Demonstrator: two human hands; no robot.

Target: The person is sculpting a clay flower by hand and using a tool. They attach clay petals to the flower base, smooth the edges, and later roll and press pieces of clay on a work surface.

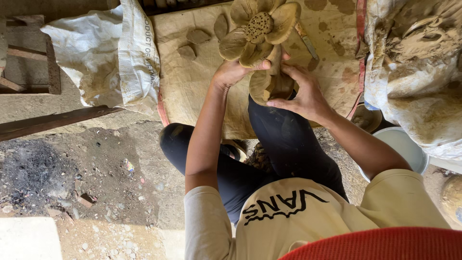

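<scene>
A brown clay flower point(259, 29) with wide petals and a dotted centre rests on a tan sack cloth point(202, 86). My left hand point(233, 71) grips the flower's lower petal from the left. Below it, my right hand point(303, 94) presses against a folded clay leaf point(269, 85), fingers spread around its edge. The leaf touches the flower's underside. Both hands sit above my knees in dark trousers.
Several small clay lumps point(197, 36) lie on the cloth left of the flower. A white woven sack point(108, 55) is draped at the left. A large clay-smeared figure point(418, 62) stands at the right, with a white bucket point(404, 147) beneath it. Dirt floor lies lower left.
</scene>
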